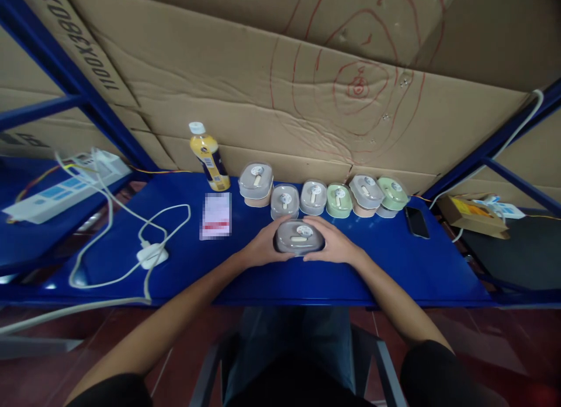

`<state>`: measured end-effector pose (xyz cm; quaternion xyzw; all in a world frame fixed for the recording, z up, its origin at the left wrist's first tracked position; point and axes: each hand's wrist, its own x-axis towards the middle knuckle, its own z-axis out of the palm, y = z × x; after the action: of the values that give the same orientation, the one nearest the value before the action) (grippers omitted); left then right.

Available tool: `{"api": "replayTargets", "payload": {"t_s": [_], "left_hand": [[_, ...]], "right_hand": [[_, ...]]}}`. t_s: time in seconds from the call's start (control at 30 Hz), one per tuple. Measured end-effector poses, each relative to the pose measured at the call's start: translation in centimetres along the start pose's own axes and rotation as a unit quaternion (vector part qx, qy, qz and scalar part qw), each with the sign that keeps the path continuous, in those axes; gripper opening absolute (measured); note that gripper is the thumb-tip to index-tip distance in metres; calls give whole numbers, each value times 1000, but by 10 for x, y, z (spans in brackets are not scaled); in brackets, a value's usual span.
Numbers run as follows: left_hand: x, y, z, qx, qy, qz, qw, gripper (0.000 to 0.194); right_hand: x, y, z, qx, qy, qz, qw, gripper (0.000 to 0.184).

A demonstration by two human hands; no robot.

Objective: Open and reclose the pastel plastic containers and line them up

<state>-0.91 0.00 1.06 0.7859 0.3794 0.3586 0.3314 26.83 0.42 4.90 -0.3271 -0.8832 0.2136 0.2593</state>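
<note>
The person wore a black short-sleeved shirt (298, 389). Its left sleeve (109, 392) and right sleeve (442, 375) ended well behind the fingers (318, 224), leaving both forearms (166, 313) bare. Nearer the camera than the fingers, faded blue jeans (284, 331) covered the legs, their denim plain and unmarked.

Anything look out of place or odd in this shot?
Two things stand out: the paper slip on the blue table is pixelated, so its print is unreadable, and red hand-drawn rings cover the cardboard behind. The lidded plastic containers show no visible damage or spills, including the container between the left hand and right hand.
</note>
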Motion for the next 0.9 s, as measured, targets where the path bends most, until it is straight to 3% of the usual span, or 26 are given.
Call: {"api": "replayTargets", "payload": {"t_s": [0.17,0.33,0.4,0.53,0.6,0.73,0.9], "left_hand": [[5,-5,0,10,-46,9,999,110],[-3,-2,-2,29,-51,14,998,116],[-6,0,-3,45,-61,30,997,104],[-12,3,-4,99,-96,80,987,57],[-14,4,-3,110,-98,95,984,50],[-15,1,-7,94,-66,95,989,41],[-13,-5,-18,101,42,55,992,39]], "right_hand": [[7,-9,21,-91,21,6,996,99],[-4,-4,14,-26,47,23,998,86],[-12,7,4,4,66,34,997,76],[-24,31,-16,23,97,58,993,63],[-26,38,-20,26,109,71,991,61],[-26,40,-21,26,115,86,989,62],[-27,43,-22,23,126,93,987,63]]}}
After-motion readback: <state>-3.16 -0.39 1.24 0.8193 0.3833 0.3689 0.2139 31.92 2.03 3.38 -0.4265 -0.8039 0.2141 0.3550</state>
